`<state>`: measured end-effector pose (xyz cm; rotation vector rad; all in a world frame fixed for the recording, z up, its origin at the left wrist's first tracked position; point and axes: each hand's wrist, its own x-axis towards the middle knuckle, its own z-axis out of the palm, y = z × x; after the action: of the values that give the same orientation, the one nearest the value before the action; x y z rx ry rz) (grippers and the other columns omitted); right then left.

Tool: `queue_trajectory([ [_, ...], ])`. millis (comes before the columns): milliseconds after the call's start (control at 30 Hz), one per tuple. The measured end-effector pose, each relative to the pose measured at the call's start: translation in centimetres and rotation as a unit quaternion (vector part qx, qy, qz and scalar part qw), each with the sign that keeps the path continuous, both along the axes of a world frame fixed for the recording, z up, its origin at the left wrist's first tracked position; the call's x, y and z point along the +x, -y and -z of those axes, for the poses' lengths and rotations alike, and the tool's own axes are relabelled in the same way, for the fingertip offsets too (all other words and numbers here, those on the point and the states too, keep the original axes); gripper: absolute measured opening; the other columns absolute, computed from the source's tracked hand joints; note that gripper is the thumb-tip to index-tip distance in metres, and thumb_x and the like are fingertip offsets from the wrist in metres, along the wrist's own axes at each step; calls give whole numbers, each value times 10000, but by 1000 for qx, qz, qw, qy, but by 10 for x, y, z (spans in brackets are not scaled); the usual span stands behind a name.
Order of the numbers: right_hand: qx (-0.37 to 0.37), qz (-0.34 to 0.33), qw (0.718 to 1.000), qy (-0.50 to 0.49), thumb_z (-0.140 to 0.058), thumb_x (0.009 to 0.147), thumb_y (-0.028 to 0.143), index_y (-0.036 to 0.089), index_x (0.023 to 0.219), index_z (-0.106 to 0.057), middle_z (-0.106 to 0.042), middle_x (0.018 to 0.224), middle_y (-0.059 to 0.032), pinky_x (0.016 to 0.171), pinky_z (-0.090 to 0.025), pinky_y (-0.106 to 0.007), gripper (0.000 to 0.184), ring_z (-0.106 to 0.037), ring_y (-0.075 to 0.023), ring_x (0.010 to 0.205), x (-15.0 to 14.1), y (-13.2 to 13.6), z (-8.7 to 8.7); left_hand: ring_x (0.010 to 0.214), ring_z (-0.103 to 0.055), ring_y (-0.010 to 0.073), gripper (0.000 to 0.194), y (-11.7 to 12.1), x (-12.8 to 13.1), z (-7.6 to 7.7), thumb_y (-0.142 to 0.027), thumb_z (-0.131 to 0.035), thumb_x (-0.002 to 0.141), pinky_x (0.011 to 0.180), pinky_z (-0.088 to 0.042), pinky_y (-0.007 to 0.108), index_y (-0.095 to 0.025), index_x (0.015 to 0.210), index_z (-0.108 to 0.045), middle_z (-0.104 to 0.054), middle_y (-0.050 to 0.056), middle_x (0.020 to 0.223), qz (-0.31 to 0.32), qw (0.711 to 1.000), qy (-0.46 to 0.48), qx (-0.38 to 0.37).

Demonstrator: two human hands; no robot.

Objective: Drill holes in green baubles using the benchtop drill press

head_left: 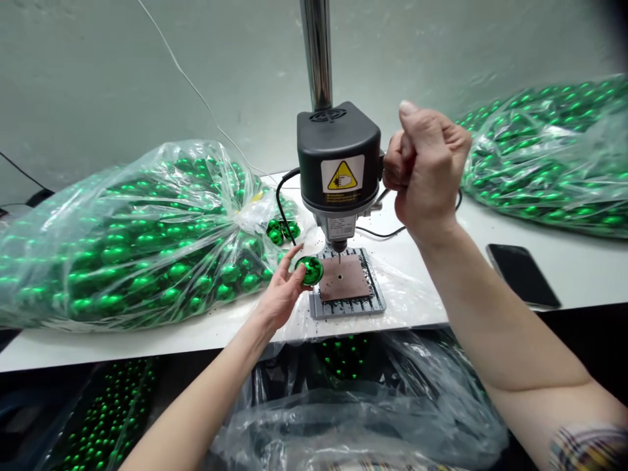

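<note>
My left hand (283,291) holds a shiny green bauble (309,270) between thumb and fingers, at the left edge of the drill press base. The side turned to me looks round and rimmed, like a hollow half; I cannot tell for sure. My right hand (426,167) is closed in a fist on the feed handle at the right side of the black drill press (338,147), its fingers covering most of the handle. Beneath the drill bit (339,258), a brown board (354,288) with a small dark hole lies on the slotted metal base (350,307). The bit stands above the board.
Large clear bags of green baubles lie at left (147,242) and right (544,163). Loose baubles (275,234) sit by the left bag's neck. A phone (523,275) lies near the table's right front edge. More plastic bagging (363,412) hangs below the edge.
</note>
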<state>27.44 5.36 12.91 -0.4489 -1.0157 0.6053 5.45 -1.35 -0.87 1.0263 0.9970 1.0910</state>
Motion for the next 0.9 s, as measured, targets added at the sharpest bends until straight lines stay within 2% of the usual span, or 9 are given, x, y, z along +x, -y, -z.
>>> queue_trajectory([
  [100, 3, 0, 1000, 22, -749, 793, 621, 247, 505, -339, -282, 404, 59, 327, -120, -311, 625, -257, -83, 340, 2, 0, 0, 927, -712, 207, 695, -8, 10, 18, -508, -872, 709, 842, -575, 378, -292, 1300, -578, -692, 53, 1099, 45, 996, 61, -45],
  [233, -7, 7, 999, 53, -681, 846, 643, 243, 523, -324, -297, 410, 61, 339, -145, -302, 626, -251, -74, 348, 4, 1, 1, 910, -717, 197, 612, -17, 13, 35, -403, -909, 676, 893, -586, 416, -237, 1192, -625, -700, 55, 1117, 17, 996, 70, -61],
  [333, 0, 8, 999, 43, -688, 850, 621, 244, 523, -326, -310, 408, 57, 339, -149, -307, 617, -257, -81, 351, 3, 1, 0, 883, -709, 199, 644, -23, 16, 44, -429, -899, 677, 838, -591, 390, -205, 1220, -637, -713, 71, 1113, -16, 1000, 6, -22],
  [400, 10, 16, 999, 30, -701, 843, 611, 244, 517, -322, -296, 408, 61, 333, -135, -308, 620, -243, -80, 346, 1, 1, 1, 950, -703, 222, 659, -27, 20, 49, -436, -895, 678, 878, -578, 390, -189, 1238, -651, -729, 83, 1121, -19, 999, -45, 17],
  [533, 23, 36, 999, 28, -692, 810, 666, 252, 512, -326, -278, 404, 72, 312, -129, -303, 628, -210, -72, 331, -1, 0, 1, 1094, -678, 262, 687, -35, 27, 59, -406, -903, 669, 1015, -522, 420, -167, 1265, -659, -744, 99, 1155, 13, 994, -85, 61],
  [700, 17, 39, 997, 62, -657, 827, 688, 252, 534, -321, -293, 424, 68, 320, -177, -290, 623, -253, -76, 345, 2, -1, 1, 1027, -688, 258, 730, -38, 31, 63, -396, -881, 689, 956, -537, 408, -155, 1330, -630, -731, 114, 1174, 38, 987, -133, 79],
  [800, 26, 38, 997, 69, -646, 840, 687, 245, 541, -316, -296, 418, 67, 321, -192, -285, 628, -241, -77, 338, 4, -3, 2, 1000, -670, 260, 679, -36, 34, 64, -384, -869, 704, 919, -539, 406, -183, 1315, -653, -726, 94, 1103, 34, 969, -211, 122],
  [900, 38, 33, 997, 63, -657, 856, 655, 244, 544, -306, -289, 404, 69, 324, -177, -287, 624, -218, -81, 332, 4, -5, 3, 1067, -619, 288, 605, -34, 39, 62, -371, -869, 708, 957, -508, 431, -213, 1263, -691, -704, 88, 1078, 7, 929, -315, 192],
])
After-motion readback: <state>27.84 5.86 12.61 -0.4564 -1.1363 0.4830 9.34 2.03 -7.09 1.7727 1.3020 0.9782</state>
